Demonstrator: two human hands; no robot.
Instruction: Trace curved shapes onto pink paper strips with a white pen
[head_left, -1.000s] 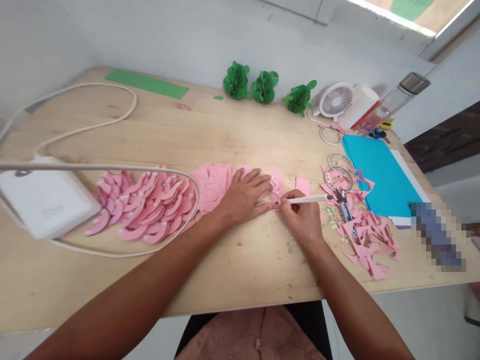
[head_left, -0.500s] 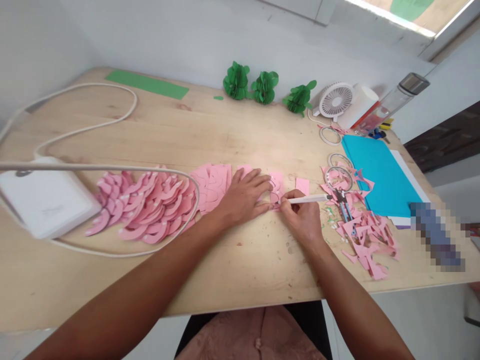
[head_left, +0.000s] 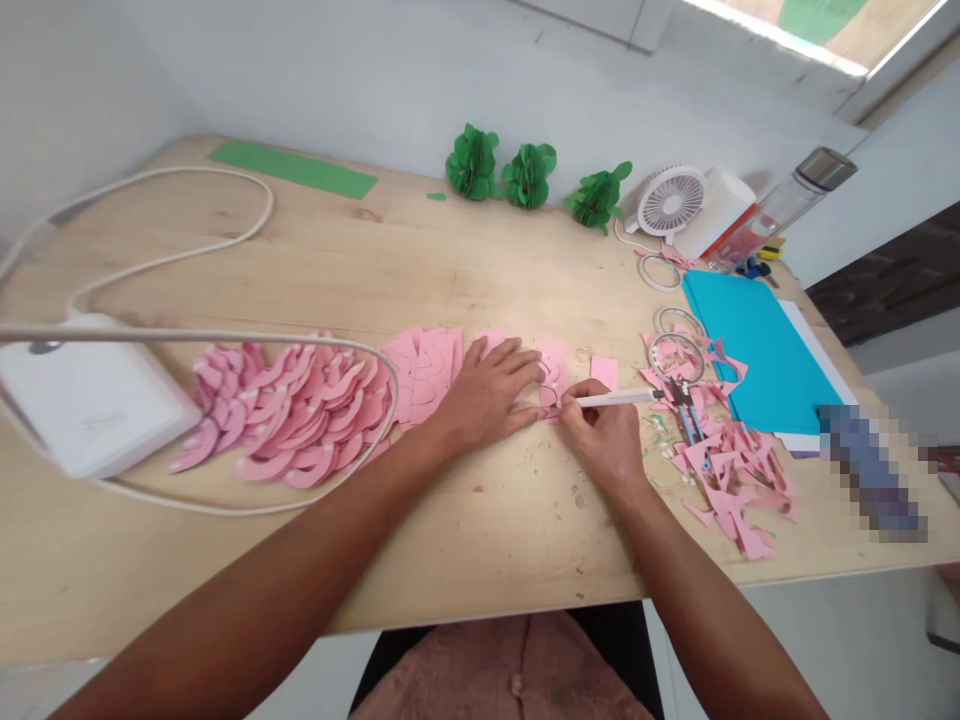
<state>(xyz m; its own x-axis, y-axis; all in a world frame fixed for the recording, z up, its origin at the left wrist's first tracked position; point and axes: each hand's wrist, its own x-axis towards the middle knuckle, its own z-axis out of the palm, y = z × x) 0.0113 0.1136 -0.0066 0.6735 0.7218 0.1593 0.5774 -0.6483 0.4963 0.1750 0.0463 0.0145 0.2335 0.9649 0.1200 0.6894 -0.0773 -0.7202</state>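
Note:
My right hand is closed around a white pen, its tip end at the lower edge of a small pink paper piece marked with dark curved lines. Fingers spread, my left hand lies flat over pink paper, with the fingertips at the marked piece's left side. Left of that hand are overlapping pink sheets bearing drawn curves. Farther left is a heap of cut pink curved shapes. A plain pink square lies just beyond my right hand.
Pink scraps, scissors and tape rolls lie to the right, beside blue sheets. Green paper clusters, a small fan and a bottle stand along the back. A white box and looping cable occupy the left.

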